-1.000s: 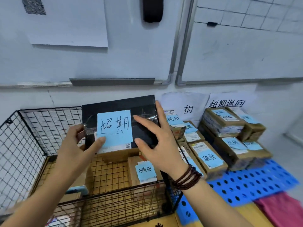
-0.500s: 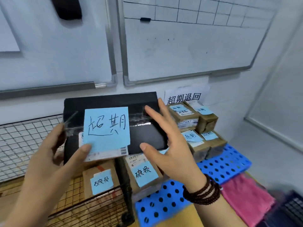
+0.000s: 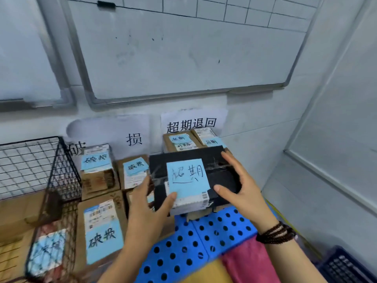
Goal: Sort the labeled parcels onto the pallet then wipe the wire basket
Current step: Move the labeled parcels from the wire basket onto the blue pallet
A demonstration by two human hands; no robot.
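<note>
We hold the black parcel (image 3: 222,176) in both hands: our left hand (image 3: 151,203) grips its near left edge, thumb on the blue note (image 3: 187,176), and our right hand (image 3: 244,188) clasps its right end, low over the blue pallet (image 3: 214,231) before the brown boxes (image 3: 179,140). If we let go off-centre it may tip off whatever lies beneath, and a dragging thumb may peel the note.

A gridded whiteboard (image 3: 183,58) is hanging on the far white wall (image 3: 255,119), a second whiteboard (image 3: 20,58) hanging left; paper signs (image 3: 191,124) are sitting beneath.
</note>
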